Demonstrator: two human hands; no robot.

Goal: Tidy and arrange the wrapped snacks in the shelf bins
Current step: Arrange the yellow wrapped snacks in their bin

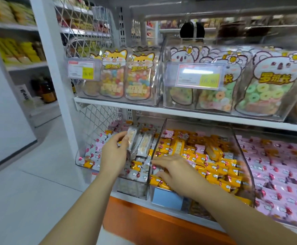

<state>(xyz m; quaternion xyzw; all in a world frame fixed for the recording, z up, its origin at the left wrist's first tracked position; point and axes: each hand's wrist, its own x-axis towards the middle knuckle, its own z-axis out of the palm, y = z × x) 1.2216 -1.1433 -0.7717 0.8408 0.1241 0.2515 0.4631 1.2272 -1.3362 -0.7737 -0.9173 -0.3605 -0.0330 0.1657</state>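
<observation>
Three clear bins on the lower shelf hold wrapped snacks. The left bin (84,162) has grey-white packs, the middle bin (239,138) orange packs, the right bin (285,174) pink packs. My left hand (113,152) is in the left bin, its fingers touching an upright white pack (132,137) that stands in a short row. My right hand (177,172) lies over the front of the middle bin with fingers spread on the orange packs (214,167), reaching toward the divider wall. It is blurred, and I cannot see it holding anything.
The upper shelf (144,106) carries clear boxes of gummy bags with fox (139,78) and koala (264,85) labels and price tags. A white post (56,82) and wire mesh (98,119) stand at left. An orange base panel (153,223) runs below the bins.
</observation>
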